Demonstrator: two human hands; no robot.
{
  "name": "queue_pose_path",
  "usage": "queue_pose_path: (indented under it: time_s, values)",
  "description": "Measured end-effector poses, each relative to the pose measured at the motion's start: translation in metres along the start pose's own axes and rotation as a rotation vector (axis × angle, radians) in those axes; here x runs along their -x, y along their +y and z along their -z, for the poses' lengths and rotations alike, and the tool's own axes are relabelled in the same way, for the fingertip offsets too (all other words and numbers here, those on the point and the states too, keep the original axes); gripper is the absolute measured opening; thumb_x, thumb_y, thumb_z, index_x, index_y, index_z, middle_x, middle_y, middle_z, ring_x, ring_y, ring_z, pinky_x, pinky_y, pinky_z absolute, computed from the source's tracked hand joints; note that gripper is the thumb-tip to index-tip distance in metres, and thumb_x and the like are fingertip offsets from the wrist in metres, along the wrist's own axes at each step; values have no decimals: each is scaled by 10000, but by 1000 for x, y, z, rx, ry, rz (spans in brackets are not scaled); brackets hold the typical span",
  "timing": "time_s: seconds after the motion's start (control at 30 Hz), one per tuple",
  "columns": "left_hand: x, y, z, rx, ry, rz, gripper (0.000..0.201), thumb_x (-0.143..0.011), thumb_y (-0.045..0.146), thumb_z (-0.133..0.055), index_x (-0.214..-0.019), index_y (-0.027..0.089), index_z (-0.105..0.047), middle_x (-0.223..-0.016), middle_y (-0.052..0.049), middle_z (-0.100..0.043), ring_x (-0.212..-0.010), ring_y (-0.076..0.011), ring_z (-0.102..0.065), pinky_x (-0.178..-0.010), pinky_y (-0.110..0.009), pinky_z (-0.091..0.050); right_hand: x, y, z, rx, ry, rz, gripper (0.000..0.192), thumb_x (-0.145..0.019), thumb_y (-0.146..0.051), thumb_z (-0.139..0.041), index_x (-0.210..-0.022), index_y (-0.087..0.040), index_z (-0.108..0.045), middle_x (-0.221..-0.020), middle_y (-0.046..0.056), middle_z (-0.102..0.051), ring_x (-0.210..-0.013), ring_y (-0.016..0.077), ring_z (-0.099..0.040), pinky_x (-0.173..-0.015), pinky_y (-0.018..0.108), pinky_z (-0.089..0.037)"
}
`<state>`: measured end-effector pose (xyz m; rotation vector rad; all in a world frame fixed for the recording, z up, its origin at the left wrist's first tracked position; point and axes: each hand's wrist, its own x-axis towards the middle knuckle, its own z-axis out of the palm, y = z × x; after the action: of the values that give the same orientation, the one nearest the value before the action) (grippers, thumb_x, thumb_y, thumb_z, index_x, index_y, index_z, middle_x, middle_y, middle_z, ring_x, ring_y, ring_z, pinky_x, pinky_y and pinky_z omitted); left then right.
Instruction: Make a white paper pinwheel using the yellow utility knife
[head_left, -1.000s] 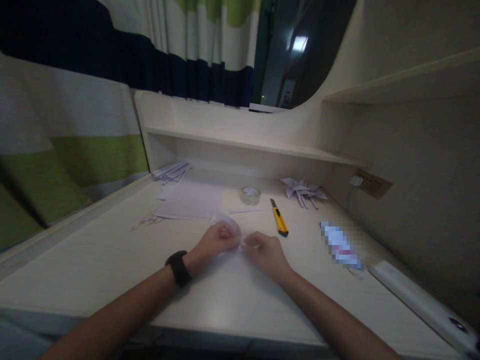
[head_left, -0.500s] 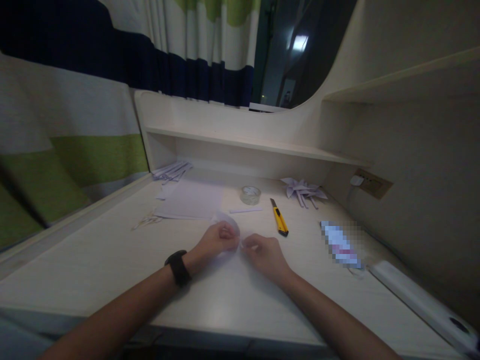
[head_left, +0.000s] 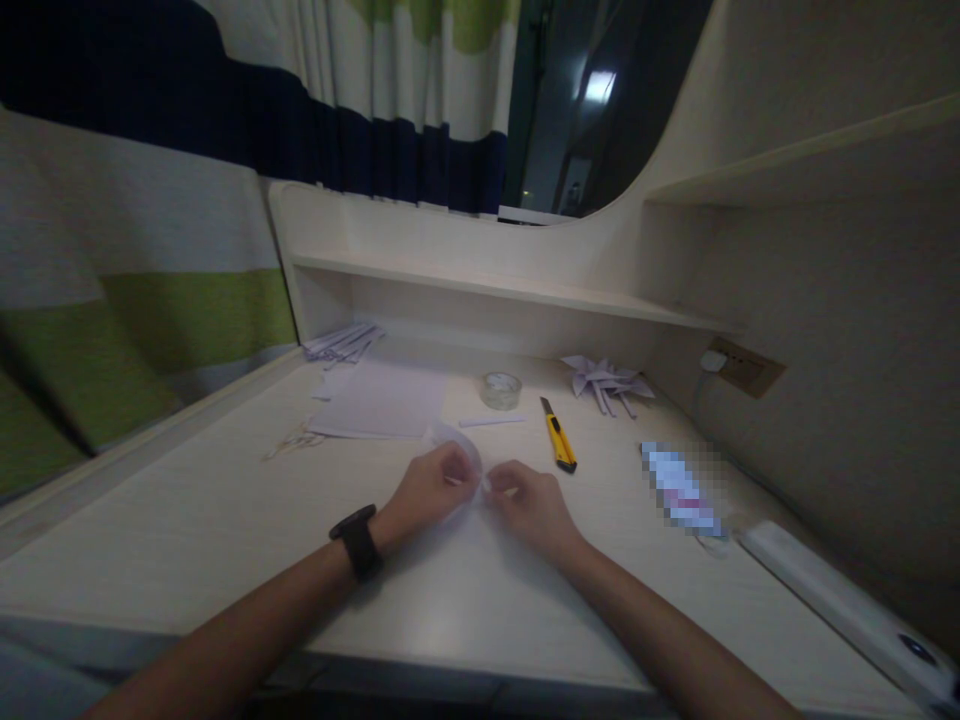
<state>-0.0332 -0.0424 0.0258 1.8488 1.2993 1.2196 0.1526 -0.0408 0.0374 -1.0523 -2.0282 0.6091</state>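
Both hands meet at the middle of the worktop (head_left: pixel 225 520) over a small piece of white paper (head_left: pixel 459 447). The left hand (head_left: pixel 433 488), a dark band on its wrist, is curled with its fingertips pinching the paper, which curves up at its 12 o'clock. The right hand (head_left: pixel 529 500) pinches the same paper's edge at its 9 o'clock. A yellow utility knife (head_left: pixel 558 436) lies at 1 o'clock of the right hand, a tape roll (head_left: pixel 501 389) at 12 o'clock

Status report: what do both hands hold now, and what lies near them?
Left hand and right hand pinch one white paper piece over the desk. Yellow utility knife lies just beyond the right hand, apart. Tape roll farther back.
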Motion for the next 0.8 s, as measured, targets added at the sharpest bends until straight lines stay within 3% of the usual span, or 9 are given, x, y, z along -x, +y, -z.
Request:
queue_pose_path:
  time_s: [0.13, 0.23, 0.4, 0.53, 0.8]
  values:
    - [2, 9, 0, 23, -60, -48, 121, -742, 251, -611, -774, 169, -527, -775, -18, -638, -677, -134, -609, -636, -268, -511, -2, 3, 1, -69, -56, -65, 378, -695, -129, -651, -1049, -231, -567, -780, -13, -695, -632, 131, -648, -603, 240, -505]
    - [3, 12, 0, 49, -107, -92, 115, -755, 238, -599, -800, 172, -516, -810, -23, -637, -709, -138, -619, -652, -273, -515, -4, 5, 6, -11, -106, 57, 524, -689, -115, -655, -1174, -260, -519, -795, -22, -665, -639, 125, -610, -631, 253, -487]
    - [6, 14, 2, -50, -167, -121, 120, -764, 229, -583, -843, 186, -504, -844, -28, -656, -715, -145, -623, -638, -266, -487, -5, 0, 22, 218, -169, 328, 465, -699, -134, -653, -1140, -259, -576, -866, 20, -608, -822, 177, -556, -751, 310, -440]
    - [8, 17, 3, -134, -187, -135, 143, -766, 252, -591, -847, 198, -486, -813, -20, -663, -675, -149, -615, -605, -259, -451, -3, -6, 29, 339, -211, 359, 433, -704, -241, -680, -1122, -229, -567, -957, 53, -587, -882, 206, -522, -768, 327, -428]
    - [8, 19, 3, -93, -219, -153, 133, -767, 255, -602, -833, 196, -504, -810, -23, -653, -691, -151, -600, -618, -269, -440, -4, -4, 27, 495, -220, 394, 184, -732, -308, -658, -850, -189, -581, -852, 53, -564, -826, 205, -491, -699, 310, -394]
